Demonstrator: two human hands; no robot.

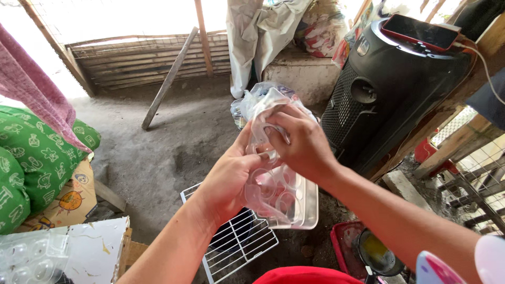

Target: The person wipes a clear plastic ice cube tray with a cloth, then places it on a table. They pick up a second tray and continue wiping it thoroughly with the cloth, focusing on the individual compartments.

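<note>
- red round plastic rim [305,275] at the lower edge; beside it a red tray [344,247] with a dark round pan [376,253].
- white wire rack [236,239] on the dirt floor [158,142], under a shallow metal tray [305,205].
- left hand [229,181] closed on the lower part of a clear moulded plastic pack [271,179], held above the tray.
- right hand [300,139] pinching the pack's upper edge.
- green patterned cushion [37,158] on the left.
- black speaker [389,84], red phone [421,31] on top.
- slatted bamboo wall [142,58] behind.
</note>
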